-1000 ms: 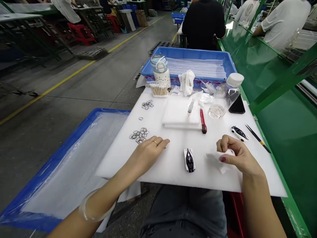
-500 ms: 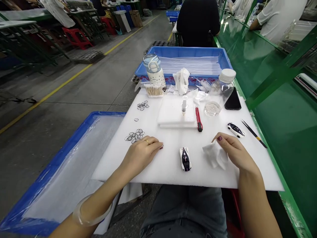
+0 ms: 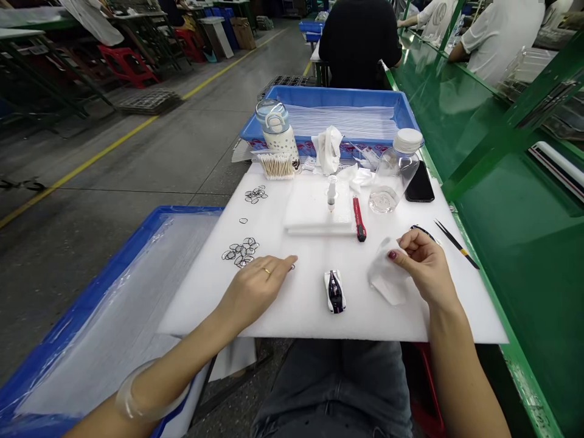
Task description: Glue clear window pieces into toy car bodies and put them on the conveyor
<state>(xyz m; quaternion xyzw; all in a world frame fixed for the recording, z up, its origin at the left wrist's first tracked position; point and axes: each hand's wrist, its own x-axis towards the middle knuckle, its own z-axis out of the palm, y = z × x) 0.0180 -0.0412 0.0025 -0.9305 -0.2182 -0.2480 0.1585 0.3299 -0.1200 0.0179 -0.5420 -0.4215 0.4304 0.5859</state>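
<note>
In the head view my right hand [image 3: 422,264] pinches a white wiping cloth [image 3: 387,277], which hangs down onto the white foam sheet [image 3: 292,316]. A white and black toy car [image 3: 335,292] sits on the sheet between my hands. Behind my right hand a second toy car [image 3: 422,230] is mostly hidden. My left hand [image 3: 258,283] lies low on the sheet, fingers together; whatever is at its fingertips is too small to tell. Just beyond it are several thin black rings [image 3: 240,250].
Tweezers [image 3: 456,244] and a phone [image 3: 420,184] lie at right. Further back are a red cutter [image 3: 359,220], a syringe-like dispenser [image 3: 331,193], a clear bottle [image 3: 395,173], cotton swabs [image 3: 277,166] and a tumbler [image 3: 278,131]. A blue tray [image 3: 408,115] stands behind; a co-worker [image 3: 358,45] sits beyond.
My right hand has drawn the cloth up and bunched its fingers over its upper edge. My left hand's fingers have shifted slightly. The whole view has slid a little leftward.
</note>
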